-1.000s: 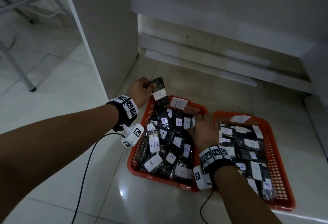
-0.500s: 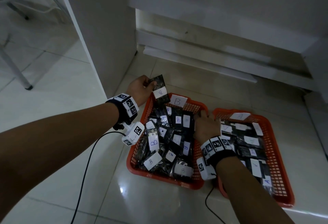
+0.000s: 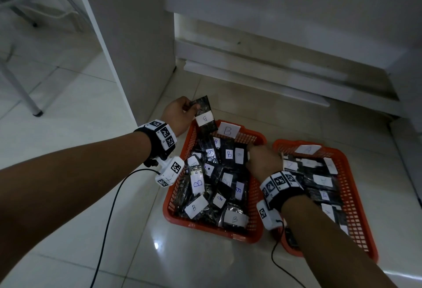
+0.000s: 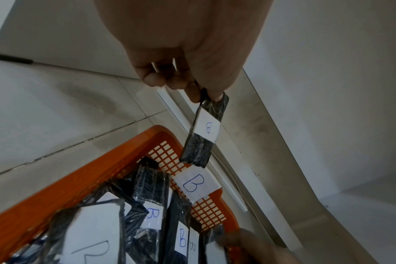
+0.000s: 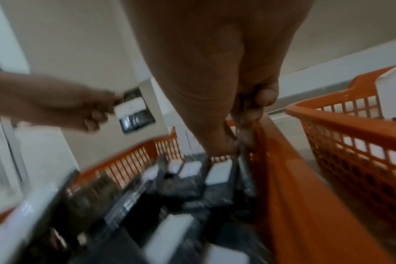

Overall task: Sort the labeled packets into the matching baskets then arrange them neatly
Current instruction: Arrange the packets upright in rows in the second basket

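Observation:
My left hand point(image 3: 190, 107) point(image 4: 200, 92) pinches the top of a black packet point(image 3: 205, 116) point(image 4: 203, 132) with a white "B" label. It holds the packet above the far-left corner of the orange B basket point(image 3: 210, 228) point(image 4: 90, 169), beside the basket's own B tag point(image 3: 228, 130). That basket is heaped with B packets lying at all angles. My right hand point(image 3: 255, 156) point(image 5: 240, 137) is at the basket's far-right wall. Its fingers curl down onto an upright packet point(image 5: 243, 160) there, though that view is blurred. The A basket point(image 3: 356, 207) point(image 5: 350, 139) stands on the right with A packets in rows.
A white cabinet panel point(image 3: 127, 48) rises just left of the baskets, and a low white ledge point(image 3: 251, 75) runs behind them. A metal chair leg point(image 3: 22, 91) stands far left. Wrist-camera cables point(image 3: 109, 219) trail over the glossy tiled floor.
My right hand slid from the middle of the B basket to its far-right wall and curled its fingers. The left hand kept the B packet raised with little movement.

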`<control>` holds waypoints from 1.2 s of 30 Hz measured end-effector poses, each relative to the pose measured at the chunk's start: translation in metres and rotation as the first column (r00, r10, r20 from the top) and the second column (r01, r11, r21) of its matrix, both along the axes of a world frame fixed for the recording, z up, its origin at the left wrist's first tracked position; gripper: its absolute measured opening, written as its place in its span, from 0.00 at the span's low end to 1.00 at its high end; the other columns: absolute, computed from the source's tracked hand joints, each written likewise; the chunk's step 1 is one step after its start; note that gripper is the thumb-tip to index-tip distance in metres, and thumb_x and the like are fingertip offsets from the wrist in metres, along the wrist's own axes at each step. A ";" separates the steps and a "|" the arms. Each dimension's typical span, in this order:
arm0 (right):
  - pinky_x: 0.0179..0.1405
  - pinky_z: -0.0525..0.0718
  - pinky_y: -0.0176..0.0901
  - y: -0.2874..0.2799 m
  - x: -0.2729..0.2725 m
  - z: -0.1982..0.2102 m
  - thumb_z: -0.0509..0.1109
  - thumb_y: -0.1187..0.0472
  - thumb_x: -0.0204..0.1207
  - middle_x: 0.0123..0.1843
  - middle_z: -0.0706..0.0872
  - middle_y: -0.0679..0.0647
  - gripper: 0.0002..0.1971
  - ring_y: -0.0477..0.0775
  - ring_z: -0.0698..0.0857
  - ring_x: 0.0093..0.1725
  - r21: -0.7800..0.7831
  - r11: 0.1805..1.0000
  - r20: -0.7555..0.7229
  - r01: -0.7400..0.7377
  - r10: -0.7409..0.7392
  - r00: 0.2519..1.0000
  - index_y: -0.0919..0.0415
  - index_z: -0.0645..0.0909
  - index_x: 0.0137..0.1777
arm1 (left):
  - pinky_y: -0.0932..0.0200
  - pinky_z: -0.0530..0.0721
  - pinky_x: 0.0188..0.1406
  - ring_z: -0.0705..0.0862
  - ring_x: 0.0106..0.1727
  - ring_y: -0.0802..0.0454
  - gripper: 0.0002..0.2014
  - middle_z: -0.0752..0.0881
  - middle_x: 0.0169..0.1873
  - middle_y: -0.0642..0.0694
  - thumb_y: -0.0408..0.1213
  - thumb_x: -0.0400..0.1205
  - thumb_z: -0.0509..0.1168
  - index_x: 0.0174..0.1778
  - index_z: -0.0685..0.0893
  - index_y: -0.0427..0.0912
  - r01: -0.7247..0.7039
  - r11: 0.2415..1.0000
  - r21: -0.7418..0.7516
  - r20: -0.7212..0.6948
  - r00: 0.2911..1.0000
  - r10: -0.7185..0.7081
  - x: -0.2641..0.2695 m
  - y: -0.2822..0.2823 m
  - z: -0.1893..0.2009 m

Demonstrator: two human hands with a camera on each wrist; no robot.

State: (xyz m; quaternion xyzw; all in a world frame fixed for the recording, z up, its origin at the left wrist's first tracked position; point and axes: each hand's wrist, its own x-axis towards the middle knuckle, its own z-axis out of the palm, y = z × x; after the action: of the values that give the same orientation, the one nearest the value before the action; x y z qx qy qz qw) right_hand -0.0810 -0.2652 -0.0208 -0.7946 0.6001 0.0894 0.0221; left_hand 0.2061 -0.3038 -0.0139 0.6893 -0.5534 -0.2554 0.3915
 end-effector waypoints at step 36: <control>0.38 0.85 0.49 0.036 0.002 -0.013 0.65 0.66 0.83 0.60 0.84 0.58 0.11 0.61 0.89 0.49 0.117 0.988 -0.100 -0.102 0.113 0.988 0.58 0.82 0.63 | 0.53 0.81 0.46 0.86 0.47 0.47 0.11 0.89 0.44 0.47 0.47 0.87 0.68 0.46 0.83 0.44 0.008 1.000 -0.017 -0.006 1.000 -0.009 -0.003 0.004 0.018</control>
State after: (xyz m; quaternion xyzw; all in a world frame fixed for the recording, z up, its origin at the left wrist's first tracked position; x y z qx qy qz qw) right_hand -0.0793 -0.2296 -0.0337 -0.8174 0.5507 0.1662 0.0294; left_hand 0.2028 -0.3000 0.0043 0.6827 -0.5573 -0.2545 0.3981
